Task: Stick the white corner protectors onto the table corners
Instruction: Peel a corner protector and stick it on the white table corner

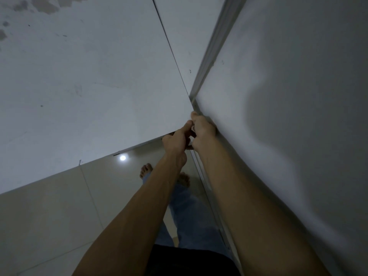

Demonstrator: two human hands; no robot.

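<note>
The white table top [95, 86] fills the upper left, and its near right corner sits tight against a grey wall [288, 96]. Both hands meet at that corner. My left hand [176, 141] has its thumb on the table's edge and its fingers curled underneath. My right hand [203, 130] wraps its curled fingers over the corner tip. A small pale sliver of the corner protector [192, 127] shows between the fingers of the two hands; the rest of it is hidden by them.
A seam [169, 42] splits the table top from a second white panel behind it. A metal rail [209, 54] runs along the wall. Glossy beige floor tiles [49, 216] lie below, with my bare feet [146, 170] and jeans under the table edge.
</note>
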